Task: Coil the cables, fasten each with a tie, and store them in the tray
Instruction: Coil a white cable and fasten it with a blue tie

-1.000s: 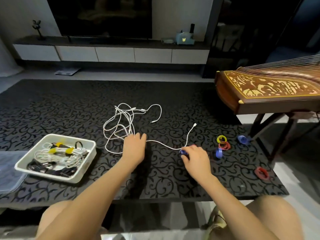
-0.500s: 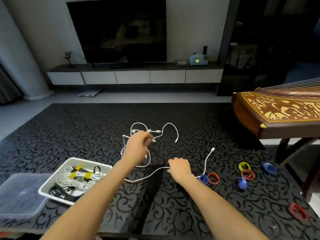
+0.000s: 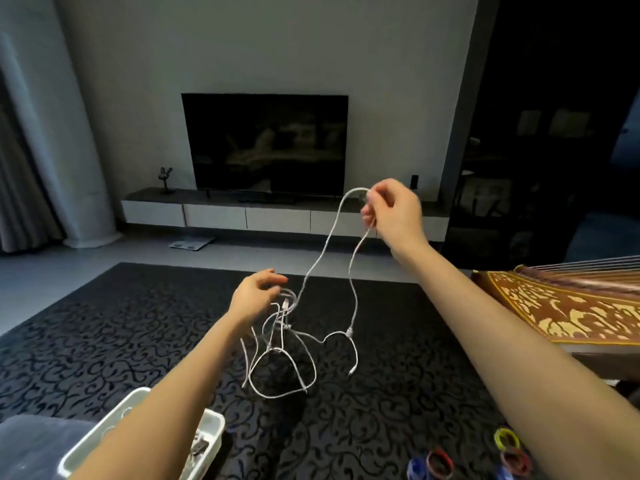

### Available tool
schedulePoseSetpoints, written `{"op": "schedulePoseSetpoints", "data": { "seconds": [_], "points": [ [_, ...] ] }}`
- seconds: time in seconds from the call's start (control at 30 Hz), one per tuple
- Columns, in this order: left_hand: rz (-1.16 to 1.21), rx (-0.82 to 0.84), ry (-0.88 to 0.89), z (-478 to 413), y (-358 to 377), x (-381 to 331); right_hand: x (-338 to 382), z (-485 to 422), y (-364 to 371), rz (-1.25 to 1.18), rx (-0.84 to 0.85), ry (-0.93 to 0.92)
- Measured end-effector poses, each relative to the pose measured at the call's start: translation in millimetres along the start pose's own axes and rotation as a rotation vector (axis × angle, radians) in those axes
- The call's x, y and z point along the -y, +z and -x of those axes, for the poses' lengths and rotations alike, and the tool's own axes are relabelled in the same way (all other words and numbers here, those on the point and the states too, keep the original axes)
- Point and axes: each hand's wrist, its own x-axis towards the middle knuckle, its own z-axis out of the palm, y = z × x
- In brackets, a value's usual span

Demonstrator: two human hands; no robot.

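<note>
A second ago both hands were down on the bench (image 3: pixel 104 341), the left beside the loose white tangle and the right at a stretch of cable near the ties. Now the right hand (image 3: pixel 391 209) is raised high in front of the television, its fingers clamped on the cable (image 3: pixel 354 306), which drops from them in two long strands. The left hand (image 3: pixel 256 299) has come up off the bench too and sits lower, right against the knot of loops. Motion blur hides whether its fingers are closed on a strand or only spread beside it. The rest of the cable has gone up with the hands: the tangle that lay flat now hangs open in loops below the left hand, its lowest loops at or just above the bench, and one loose plug end dangles to the right. Pulling it up this way seems meant to let the snarl fall apart so a free run can be found, so coiling has not yet begun on this cable. The ties (image 3: pixel 440 460) lie untouched at the near right edge, well apart from both hands. The tray (image 3: pixel 138 401) is at the near left, largely behind the left forearm, so fastening and storing are both left to do.
</note>
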Motion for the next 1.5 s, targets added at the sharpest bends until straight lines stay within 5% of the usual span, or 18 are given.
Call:
{"op": "schedulePoseSetpoints", "data": {
  "seconds": [0.17,0.3,0.37,0.47,0.6,0.67,0.83,1.03,1.3,1.5],
  "points": [
    [-0.398,0.263,-0.046,-1,-1,-44,77,-32,-16,-0.087,-0.146,-0.054],
    [-0.962,0.120,0.039,19,2,-87,116,-37,-26,-0.205,-0.208,-0.033],
    [-0.802,0.167,0.134,25,7,-103,132,-37,-29,-0.266,-0.214,-0.024],
    [-0.179,0.512,0.102,42,14,-128,153,-37,-35,-0.317,-0.243,-0.017],
    [0.105,0.715,0.145,65,25,-128,177,-40,-53,-0.491,-0.294,0.019],
    [0.256,0.701,0.094,70,26,-121,184,-38,-70,-0.540,-0.327,0.043],
    [0.595,0.301,-0.014,67,1,-106,155,4,-110,-0.269,-0.282,0.217],
    [0.825,0.115,-0.003,70,-50,-108,56,108,-109,-0.042,0.094,0.384],
    [0.706,0.337,-0.072,115,-61,-150,2,185,-80,-0.023,0.751,0.567],
    [0.774,0.594,-0.126,146,-60,-175,22,178,-57,0.143,0.352,0.180]
  ]
}}
